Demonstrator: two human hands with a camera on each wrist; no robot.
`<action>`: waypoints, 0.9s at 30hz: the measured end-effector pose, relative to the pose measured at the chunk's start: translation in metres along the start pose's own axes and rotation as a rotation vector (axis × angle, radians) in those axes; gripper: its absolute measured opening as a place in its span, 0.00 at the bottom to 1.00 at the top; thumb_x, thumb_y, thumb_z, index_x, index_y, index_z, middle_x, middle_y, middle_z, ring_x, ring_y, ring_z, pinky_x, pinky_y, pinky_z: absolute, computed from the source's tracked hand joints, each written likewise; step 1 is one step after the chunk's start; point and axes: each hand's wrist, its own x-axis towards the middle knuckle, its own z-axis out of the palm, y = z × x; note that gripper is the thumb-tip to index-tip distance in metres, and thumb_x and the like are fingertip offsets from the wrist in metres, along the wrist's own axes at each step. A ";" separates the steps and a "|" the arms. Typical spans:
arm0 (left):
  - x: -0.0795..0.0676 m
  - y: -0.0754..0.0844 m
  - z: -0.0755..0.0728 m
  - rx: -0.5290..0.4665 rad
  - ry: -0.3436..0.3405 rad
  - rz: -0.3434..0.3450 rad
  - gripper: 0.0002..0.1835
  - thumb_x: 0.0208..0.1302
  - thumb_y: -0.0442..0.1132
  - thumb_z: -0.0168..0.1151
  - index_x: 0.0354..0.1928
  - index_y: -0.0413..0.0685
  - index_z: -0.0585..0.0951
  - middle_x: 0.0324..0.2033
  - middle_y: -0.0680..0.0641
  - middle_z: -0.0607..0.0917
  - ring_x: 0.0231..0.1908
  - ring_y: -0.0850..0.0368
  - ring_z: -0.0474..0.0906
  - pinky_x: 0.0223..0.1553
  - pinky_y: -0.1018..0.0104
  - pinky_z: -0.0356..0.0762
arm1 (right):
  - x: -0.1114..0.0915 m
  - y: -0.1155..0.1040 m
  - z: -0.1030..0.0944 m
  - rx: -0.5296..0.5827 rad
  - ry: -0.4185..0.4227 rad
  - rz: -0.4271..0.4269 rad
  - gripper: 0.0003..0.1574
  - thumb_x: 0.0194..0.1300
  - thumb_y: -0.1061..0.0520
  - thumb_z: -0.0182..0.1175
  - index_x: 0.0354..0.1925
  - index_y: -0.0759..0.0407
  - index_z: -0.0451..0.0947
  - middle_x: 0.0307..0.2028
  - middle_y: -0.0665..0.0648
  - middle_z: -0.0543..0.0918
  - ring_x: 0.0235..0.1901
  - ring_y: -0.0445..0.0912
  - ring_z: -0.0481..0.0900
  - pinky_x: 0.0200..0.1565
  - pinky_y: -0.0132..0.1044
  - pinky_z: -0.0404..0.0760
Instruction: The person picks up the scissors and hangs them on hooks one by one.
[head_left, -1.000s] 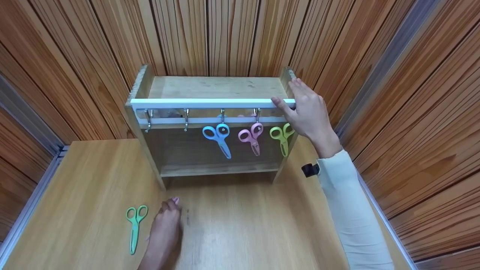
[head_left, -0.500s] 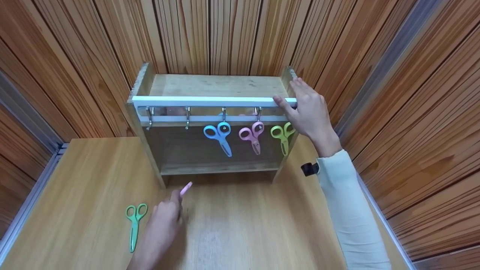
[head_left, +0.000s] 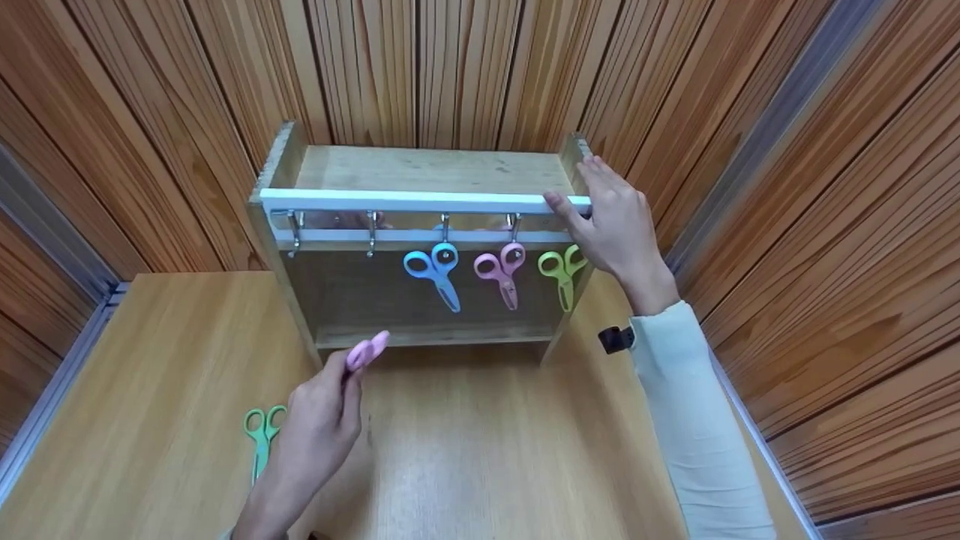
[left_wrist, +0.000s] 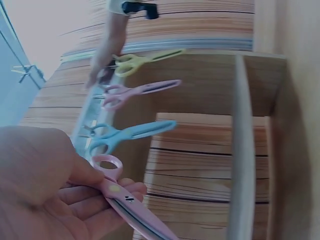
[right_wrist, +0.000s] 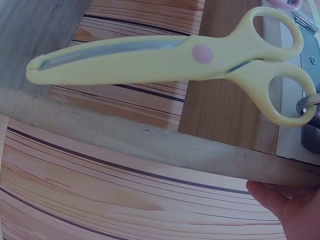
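Note:
My left hand (head_left: 311, 424) pinches a pair of pink scissors (left_wrist: 117, 190) between thumb and fingers, handle loops foremost, below the front of a small wooden shelf (head_left: 435, 169). Along the shelf's white rail (head_left: 420, 201), blue scissors (head_left: 442, 281), a second pink pair (head_left: 504, 274) and yellow-green scissors (head_left: 559, 270) hang from hooks by their handles. Two hooks at the left, one of them a metal hook (head_left: 371, 234), carry nothing. My right hand (head_left: 622, 225) rests on the shelf's upper right corner, thumb on the rail and fingers extended along the side panel (right_wrist: 125, 132).
Green scissors (head_left: 260, 439) lie on the wooden table (head_left: 465, 450) at the left, partly covered by my left forearm. Wood-plank walls (head_left: 465, 67) stand behind the shelf and to both sides.
My left hand has risen from near the table towards the shelf, bringing the pink scissors up so that more of their handle shows. The right hand stays at the shelf's corner.

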 end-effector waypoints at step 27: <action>0.066 0.012 -0.032 -0.568 -0.080 -0.266 0.16 0.79 0.29 0.54 0.64 0.36 0.77 0.54 0.39 0.90 0.53 0.60 0.90 0.57 0.70 0.85 | 0.000 0.001 0.002 0.000 0.010 -0.010 0.70 0.69 0.12 0.34 0.74 0.68 0.68 0.77 0.68 0.68 0.80 0.59 0.63 0.80 0.58 0.62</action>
